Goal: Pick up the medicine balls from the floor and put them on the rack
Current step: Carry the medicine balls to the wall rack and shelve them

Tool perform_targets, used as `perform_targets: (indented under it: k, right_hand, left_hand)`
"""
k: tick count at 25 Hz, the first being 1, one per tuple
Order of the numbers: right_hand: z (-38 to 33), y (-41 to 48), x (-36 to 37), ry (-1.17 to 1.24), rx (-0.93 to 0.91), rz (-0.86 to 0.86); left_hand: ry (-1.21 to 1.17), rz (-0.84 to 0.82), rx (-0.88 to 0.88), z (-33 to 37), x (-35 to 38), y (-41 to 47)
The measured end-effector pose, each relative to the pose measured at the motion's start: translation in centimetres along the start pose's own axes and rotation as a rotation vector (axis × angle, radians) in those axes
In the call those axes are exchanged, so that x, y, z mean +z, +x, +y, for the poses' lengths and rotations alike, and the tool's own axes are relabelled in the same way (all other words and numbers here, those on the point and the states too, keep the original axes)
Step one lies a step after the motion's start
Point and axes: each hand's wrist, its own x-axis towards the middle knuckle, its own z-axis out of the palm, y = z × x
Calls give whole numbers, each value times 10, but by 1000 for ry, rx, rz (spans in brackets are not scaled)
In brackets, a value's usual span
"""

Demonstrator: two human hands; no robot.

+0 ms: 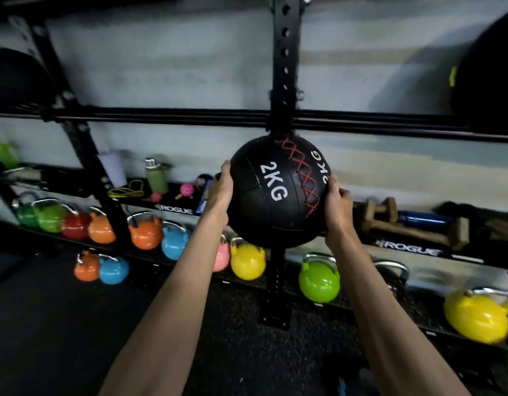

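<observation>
Medicine ball (pixel 271 207) is hanging before the rack upright (pixel 284 52), its top edge just below the rails (pixel 161 117). Left hand (pixel 220 190) and right hand (pixel 337 207) are grasping its opposite sides; bare wall (pixel 161 67) is showing above the rails.

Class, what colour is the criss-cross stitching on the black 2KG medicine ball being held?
Red, on the black leather medicine ball; clearest in the head view.

Pale wall (pixel 161 67), dark speckled floor (pixel 75 338).
</observation>
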Motion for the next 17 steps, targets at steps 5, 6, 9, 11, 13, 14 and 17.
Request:
perform_targets:
  k: [5,6,9,11,13,14,17]
  right_hand:
    - [-47,-26,73,14,-95,-155]
    - [-51,-29,90,17,-109,-179]
    - [-57,-38,148,17,-123,-231]
    - [-58,-46,187,28,-146,-265]
    - [-56,-57,230,26,-149,-291]
    - [-55,-61,252,26,-151,-302]
    - [-52,-71,307,24,-176,-303]
  left_hand:
    - [-61,85,40,39,-67,33]
    - [-72,97,49,45,-81,39]
    - [-86,157,72,59,-131,60]
    - [-121,170,92,63,-170,88]
    - [-129,174,94,74,-206,98]
    - [-126,169,116,85,-222,96]
    - [-154,162,198,106,-258,99]
